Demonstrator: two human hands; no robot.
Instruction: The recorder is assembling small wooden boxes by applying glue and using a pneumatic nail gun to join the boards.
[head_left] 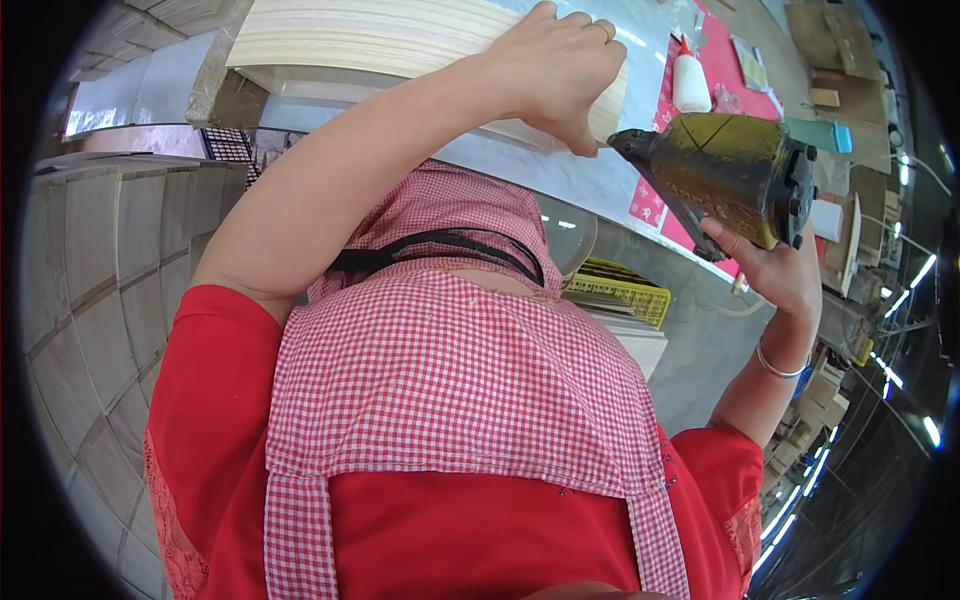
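Note:
A pale, striped wooden box (pixel 370 38) lies on the worktable at the top of the view. My left hand (pixel 560 75) grips its right end, with curled fingers on the far side and the thumb at the near edge. In my right hand (pixel 770 268) is a worn yellow-and-black pneumatic nail gun (pixel 715 175), held from below with my fingers partly hidden behind it. The gun's nose points left and sits beside my left thumb at the box's corner. Whether the nose touches the wood I cannot tell.
A white glue bottle with a red tip (pixel 690 82) stands on a red patterned sheet (pixel 650 205) at the right. Below the table edge is a yellow plastic crate (pixel 625 288) near flat boards. Stacked wooden pieces (pixel 100 250) fill the left side.

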